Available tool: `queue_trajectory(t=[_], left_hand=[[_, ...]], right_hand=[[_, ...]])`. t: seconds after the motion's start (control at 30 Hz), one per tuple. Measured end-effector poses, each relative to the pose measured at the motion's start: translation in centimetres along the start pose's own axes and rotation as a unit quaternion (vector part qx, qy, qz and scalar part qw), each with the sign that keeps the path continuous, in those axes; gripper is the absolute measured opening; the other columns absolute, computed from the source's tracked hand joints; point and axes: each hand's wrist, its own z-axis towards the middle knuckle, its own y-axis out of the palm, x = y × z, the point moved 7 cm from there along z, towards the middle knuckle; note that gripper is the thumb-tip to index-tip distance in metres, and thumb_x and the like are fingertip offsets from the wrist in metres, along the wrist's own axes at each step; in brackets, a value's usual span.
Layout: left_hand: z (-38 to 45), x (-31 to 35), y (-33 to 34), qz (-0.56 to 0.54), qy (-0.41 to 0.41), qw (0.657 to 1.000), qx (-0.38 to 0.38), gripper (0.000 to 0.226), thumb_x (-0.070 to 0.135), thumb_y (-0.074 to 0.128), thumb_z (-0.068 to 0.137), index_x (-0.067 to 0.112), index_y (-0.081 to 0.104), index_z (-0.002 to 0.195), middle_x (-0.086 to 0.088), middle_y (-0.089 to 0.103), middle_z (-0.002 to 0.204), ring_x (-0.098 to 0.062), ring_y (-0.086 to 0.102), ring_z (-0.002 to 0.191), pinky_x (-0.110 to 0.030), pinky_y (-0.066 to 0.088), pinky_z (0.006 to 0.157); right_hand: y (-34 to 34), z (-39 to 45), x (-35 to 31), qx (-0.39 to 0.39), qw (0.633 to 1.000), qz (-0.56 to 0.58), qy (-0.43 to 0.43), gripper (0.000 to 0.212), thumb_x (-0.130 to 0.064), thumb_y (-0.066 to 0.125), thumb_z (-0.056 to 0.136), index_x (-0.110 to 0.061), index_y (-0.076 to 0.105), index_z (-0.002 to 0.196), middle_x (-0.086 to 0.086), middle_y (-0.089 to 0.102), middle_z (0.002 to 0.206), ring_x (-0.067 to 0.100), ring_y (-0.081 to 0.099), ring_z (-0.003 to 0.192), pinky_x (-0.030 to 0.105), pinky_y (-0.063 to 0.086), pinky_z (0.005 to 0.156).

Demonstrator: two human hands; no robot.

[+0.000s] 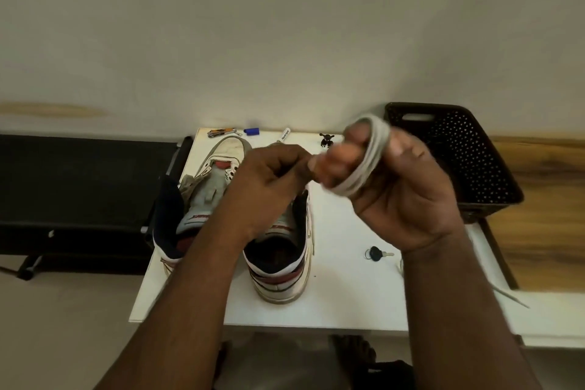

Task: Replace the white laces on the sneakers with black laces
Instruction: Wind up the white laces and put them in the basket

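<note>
Two bare forearms rise from the bottom of the frame and cover much of the white surface. At centre, the left hand has its fingers curled, pinching what looks like the end of a white lace, though the pinch itself is blurred. Right of centre, the right hand holds that lace wound in several loops round its fingers.

Behind the left arm stand two white sneakers with red and dark trim, heels toward the camera: the left sneaker is partly hidden by the wrist, and the right sneaker shows its dark opening. Another pale lace trails off the surface's right edge.

Along the far edge lie a multi-tool, a blue cap, a small white tube with unreadable print, and a small dark figurine. A key lies near the right wrist. At right sits a dark perforated basket.
</note>
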Motion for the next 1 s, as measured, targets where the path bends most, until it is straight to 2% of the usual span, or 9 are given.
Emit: queue_trajectory(t=[0.1,0.17,0.23,0.33,0.5,0.57,0.73,0.87,1.0], left_hand=[[-0.2,-1.3,1.6,0.068,-0.048,0.994,-0.077,0.02,0.041,0.061,0.084,0.025,0.072,0.08,-0.007,0.064,0.069,-0.018,0.057,0.065,-0.03,0.046,0.064],[-0.2,-1.1,1.4,0.049,-0.041,0.996,-0.057,0.01,0.034,0.067,0.083,0.026,0.074,0.082,0.0,0.07,0.076,-0.015,0.064,0.073,-0.029,0.05,0.07],[-0.1,-0.3,0.3,0.029,-0.009,1.0,-0.01,0.003,0.022,0.075,0.08,0.02,0.075,0.08,0.003,0.071,0.074,-0.009,0.064,0.071,-0.025,0.051,0.069],[-0.3,0.5,-0.6,0.039,0.018,0.999,0.02,0.009,0.011,0.082,0.072,0.006,0.076,0.077,-0.003,0.071,0.072,-0.011,0.064,0.068,-0.022,0.051,0.065],[-0.7,1.8,-1.0,0.043,0.033,0.998,0.021,0.017,0.022,0.086,0.062,0.014,0.072,0.068,0.006,0.067,0.066,-0.002,0.059,0.062,-0.015,0.044,0.059],[-0.6,1.9,-1.0,0.049,0.042,0.998,0.019,0.02,0.021,0.088,0.06,0.017,0.071,0.068,0.003,0.067,0.069,-0.004,0.059,0.063,-0.02,0.047,0.059],[-0.3,2.3,-0.5,-0.056,0.041,0.997,0.032,0.024,0.02,0.086,0.058,0.017,0.066,0.07,-0.016,0.063,0.07,-0.039,0.06,0.067,-0.045,0.051,0.06],[-0.1,1.2,0.1,-0.132,0.007,0.991,0.004,0.012,0.027,0.075,0.071,0.016,0.07,0.071,-0.015,0.061,0.064,-0.021,0.053,0.061,-0.029,0.045,0.059],[-0.6,-0.2,1.3,0.008,-0.049,0.997,-0.061,0.017,0.029,0.066,0.089,0.016,0.074,0.081,-0.007,0.056,0.06,-0.013,0.049,0.055,-0.021,0.041,0.054]], right_hand=[[-2.3,0.2,-1.8,0.158,0.979,-0.022,-0.129,0.025,-0.014,0.051,0.093,-0.006,0.069,0.11,0.012,0.071,0.108,0.026,0.064,0.11,0.037,0.048,0.099],[-3.7,-0.3,-2.2,0.235,0.921,-0.293,-0.102,0.026,-0.01,0.048,0.096,-0.013,0.068,0.112,0.007,0.072,0.11,0.022,0.064,0.113,0.036,0.049,0.098],[-4.2,-0.3,-0.8,0.207,0.835,-0.509,0.002,0.024,-0.013,0.051,0.097,-0.022,0.07,0.109,0.003,0.072,0.109,0.018,0.065,0.11,0.041,0.05,0.097],[-4.2,-0.1,0.9,0.155,0.8,-0.57,0.1,0.024,-0.021,0.053,0.097,-0.008,0.072,0.101,0.014,0.071,0.099,0.029,0.065,0.101,0.052,0.049,0.092],[-2.8,-1.1,1.0,0.08,0.872,-0.444,0.192,0.029,-0.021,0.052,0.095,-0.015,0.064,0.069,0.002,0.05,0.062,0.013,0.044,0.061,0.033,0.037,0.063],[-2.3,-1.7,0.9,0.059,0.905,-0.356,0.226,0.025,-0.014,0.052,0.096,-0.01,0.067,0.077,-0.004,0.065,0.068,0.008,0.06,0.067,0.023,0.047,0.068],[-2.0,-3.1,2.2,-0.051,0.915,-0.237,0.322,0.024,-0.01,0.053,0.093,0.002,0.07,0.105,0.019,0.072,0.1,0.031,0.069,0.095,0.034,0.054,0.087],[-0.1,-1.8,1.2,-0.093,0.988,-0.055,0.112,0.027,-0.02,0.059,0.091,-0.004,0.069,0.111,0.012,0.072,0.102,0.025,0.069,0.096,0.04,0.053,0.091],[-2.1,-0.2,-1.3,0.106,0.988,0.035,-0.103,0.029,-0.016,0.053,0.091,-0.006,0.069,0.112,0.012,0.071,0.11,0.026,0.064,0.111,0.037,0.049,0.097]])
